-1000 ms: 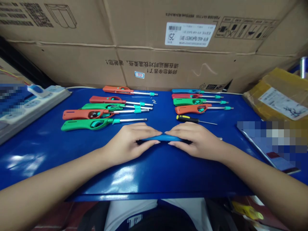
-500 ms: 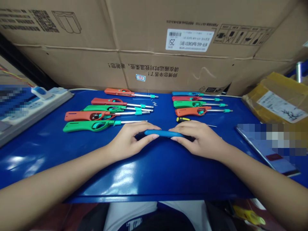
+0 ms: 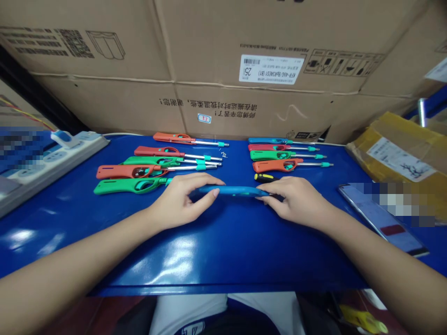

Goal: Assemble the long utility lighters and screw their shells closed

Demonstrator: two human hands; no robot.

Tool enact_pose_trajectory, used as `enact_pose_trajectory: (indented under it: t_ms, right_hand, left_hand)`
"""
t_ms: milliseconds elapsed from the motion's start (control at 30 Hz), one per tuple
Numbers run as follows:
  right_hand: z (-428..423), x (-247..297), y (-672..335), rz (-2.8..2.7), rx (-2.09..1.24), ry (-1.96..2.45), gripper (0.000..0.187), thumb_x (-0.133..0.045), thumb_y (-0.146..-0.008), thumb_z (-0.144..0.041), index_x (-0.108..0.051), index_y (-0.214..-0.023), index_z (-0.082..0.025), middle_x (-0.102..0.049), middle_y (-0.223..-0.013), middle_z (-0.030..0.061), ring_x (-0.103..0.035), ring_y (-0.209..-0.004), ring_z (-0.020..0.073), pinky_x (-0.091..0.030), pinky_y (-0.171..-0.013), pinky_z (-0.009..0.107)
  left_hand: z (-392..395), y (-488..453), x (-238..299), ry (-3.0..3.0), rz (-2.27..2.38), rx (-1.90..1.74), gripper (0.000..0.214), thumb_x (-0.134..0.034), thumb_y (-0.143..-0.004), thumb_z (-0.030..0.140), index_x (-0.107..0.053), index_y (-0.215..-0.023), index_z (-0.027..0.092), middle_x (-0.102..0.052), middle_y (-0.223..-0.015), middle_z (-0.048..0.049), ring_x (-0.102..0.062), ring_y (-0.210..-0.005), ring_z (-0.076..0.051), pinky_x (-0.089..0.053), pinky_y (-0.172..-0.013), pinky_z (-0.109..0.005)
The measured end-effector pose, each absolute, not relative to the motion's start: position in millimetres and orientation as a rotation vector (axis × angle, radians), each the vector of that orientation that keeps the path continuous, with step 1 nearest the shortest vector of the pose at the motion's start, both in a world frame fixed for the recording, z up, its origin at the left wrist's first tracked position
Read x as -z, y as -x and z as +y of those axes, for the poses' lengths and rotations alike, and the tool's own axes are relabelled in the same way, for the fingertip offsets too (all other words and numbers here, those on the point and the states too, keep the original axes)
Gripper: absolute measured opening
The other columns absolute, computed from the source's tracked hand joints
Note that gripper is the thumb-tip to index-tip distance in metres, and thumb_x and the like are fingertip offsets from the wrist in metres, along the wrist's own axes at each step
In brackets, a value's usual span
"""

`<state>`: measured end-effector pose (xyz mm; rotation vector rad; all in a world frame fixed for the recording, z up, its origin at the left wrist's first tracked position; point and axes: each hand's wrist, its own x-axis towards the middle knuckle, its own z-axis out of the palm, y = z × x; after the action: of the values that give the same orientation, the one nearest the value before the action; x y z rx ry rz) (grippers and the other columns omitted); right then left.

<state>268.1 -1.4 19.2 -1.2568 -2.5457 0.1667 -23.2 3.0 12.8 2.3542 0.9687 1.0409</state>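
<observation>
Gripping blue stick lighter (image 3: 232, 190) mid-frame | my left hand (image 3: 179, 202) pinches its left end, right hand (image 3: 296, 200) its right end | long axis left-right along bench (image 3: 223, 251)

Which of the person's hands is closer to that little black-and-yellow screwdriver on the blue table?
Right. The screwdriver lies just beyond the right hand, partly hidden by its fingers; the left hand sits further off to its left, on the other end of the blue lighter.
</observation>
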Motion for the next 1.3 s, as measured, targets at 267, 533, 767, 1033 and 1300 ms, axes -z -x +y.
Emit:
enact_pose_trajectory:
  t_ms: [267,533,767,1033,1300]
  right_hand:
    - [-3,-19,-265,-2.68,-0.035,1.128,0.023,-0.057,-0.1,-0.031,-0.072,-0.115,-0.024,-0.078,-0.108,0.0021,-0.071,-0.096,0.023,-0.052,-0.085,0.038]
    - [7,-25,-282,-2.574,0.328,1.339,0.027,-0.064,-0.091,-0.026,-0.067,-0.118,-0.019,-0.07,-0.117,0.01,-0.062,-0.111,0.0323,-0.049,-0.093,0.048]
    - [14,-31,-294,-2.48,0.448,1.447,0.009,-0.065,-0.091,-0.025,-0.068,-0.097,-0.019,-0.072,-0.105,0.0102,-0.065,-0.1,0.0319,-0.047,-0.081,0.043]
    - [13,-32,-288,-2.684,0.161,1.118,0.016,-0.055,-0.101,-0.027,-0.068,-0.105,-0.019,-0.074,-0.108,0.0083,-0.066,-0.104,0.0264,-0.041,-0.095,0.043]
    - [5,-22,-272,-2.714,-0.148,0.922,0.024,-0.046,-0.105,-0.029,-0.066,-0.111,-0.017,-0.067,-0.113,0.0111,-0.066,-0.099,0.0225,-0.051,-0.082,0.034]
  left_hand:
    - [3,22,-11,-2.55,0.777,-0.77,0.024,-0.061,-0.098,0.029,-0.072,-0.116,0.017,-0.077,-0.104,-0.006,-0.072,-0.09,-0.017,-0.054,-0.085,-0.027]
    - [5,29,-14,-2.406,1.098,-0.888,0.024,-0.067,-0.092,0.035,-0.077,-0.084,0.014,-0.078,-0.084,-0.0051,-0.07,-0.069,-0.017,-0.05,-0.064,-0.025]
    - [9,29,-22,-2.121,1.163,-0.829,0.028,-0.067,-0.089,0.038,-0.076,-0.074,0.016,-0.075,-0.071,-0.0012,-0.067,-0.064,-0.015,-0.048,-0.063,-0.023]
    - [14,31,-19,-1.978,1.177,-0.733,0.031,-0.072,-0.084,0.043,-0.076,-0.068,0.017,-0.075,-0.068,-0.0024,-0.066,-0.062,-0.015,-0.048,-0.061,-0.023]
    - [3,17,-16,-2.004,1.036,-0.706,0.031,-0.068,-0.089,0.039,-0.074,-0.07,0.017,-0.074,-0.071,-0.0002,-0.064,-0.067,-0.011,-0.047,-0.068,-0.02]
